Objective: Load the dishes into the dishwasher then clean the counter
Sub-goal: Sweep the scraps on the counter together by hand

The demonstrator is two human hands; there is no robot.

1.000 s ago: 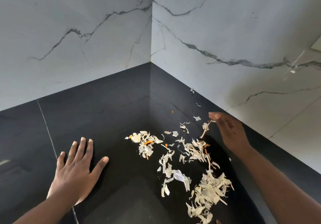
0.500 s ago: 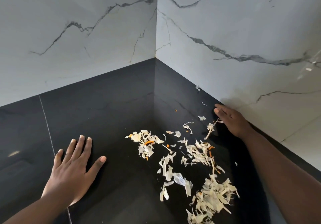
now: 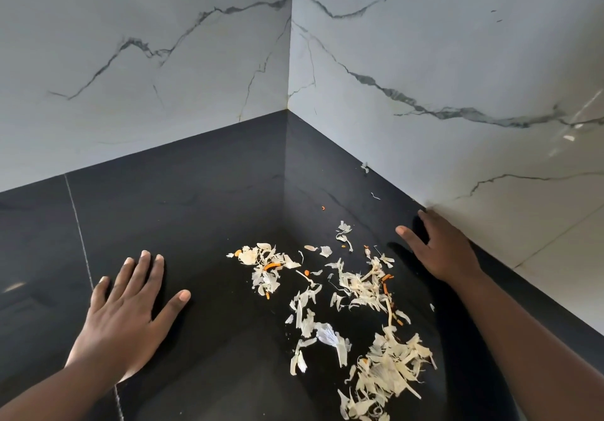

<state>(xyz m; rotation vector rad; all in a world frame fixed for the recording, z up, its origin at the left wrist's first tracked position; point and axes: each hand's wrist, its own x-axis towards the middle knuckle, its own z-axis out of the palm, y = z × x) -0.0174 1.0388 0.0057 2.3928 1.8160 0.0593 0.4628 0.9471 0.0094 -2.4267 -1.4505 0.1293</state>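
My right hand lies flat, fingers open, holding nothing, by the wall to rake peel scraps inward; left hand flat & empty, bracing on tabletop.

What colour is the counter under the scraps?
Black and glossy; the counter shows best in the head view, the only one.

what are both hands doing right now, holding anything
Left hand: open, flat on the glossy black stone counter, holding nothing.
Right hand: open, fingers straight, on the counter by the white marble wall, holding nothing.
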